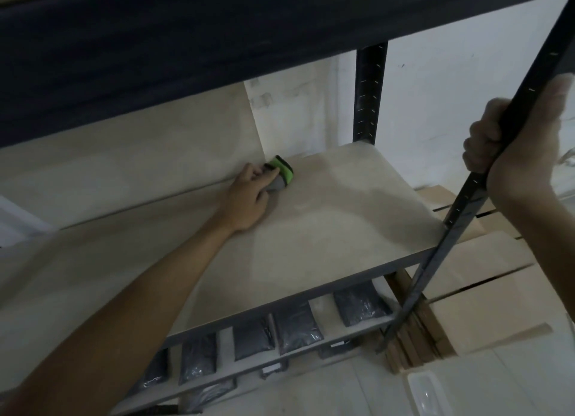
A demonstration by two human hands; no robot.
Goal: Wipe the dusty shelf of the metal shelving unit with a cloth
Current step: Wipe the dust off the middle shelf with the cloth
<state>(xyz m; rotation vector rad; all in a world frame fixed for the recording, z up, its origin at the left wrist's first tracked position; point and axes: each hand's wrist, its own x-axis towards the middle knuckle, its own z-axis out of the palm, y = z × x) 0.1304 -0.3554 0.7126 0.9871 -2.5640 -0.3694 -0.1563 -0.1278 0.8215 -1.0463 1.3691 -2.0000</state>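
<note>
The pale, dusty shelf board [326, 216] of the dark metal shelving unit fills the middle of the head view. My left hand [249, 194] reaches deep across it and presses a green and grey cloth [281, 173] flat on the board near the back wall. My right hand [516, 141] is wrapped around the unit's front right upright post [485, 179], well above the shelf edge. The fingers of the left hand cover part of the cloth.
A dark upper shelf beam [186, 48] hangs low overhead. The back right post [368, 91] stands against the white wall. Several dark plastic bags [295, 328] lie on the lower shelf. Flat cardboard boxes [485, 278] are stacked to the right.
</note>
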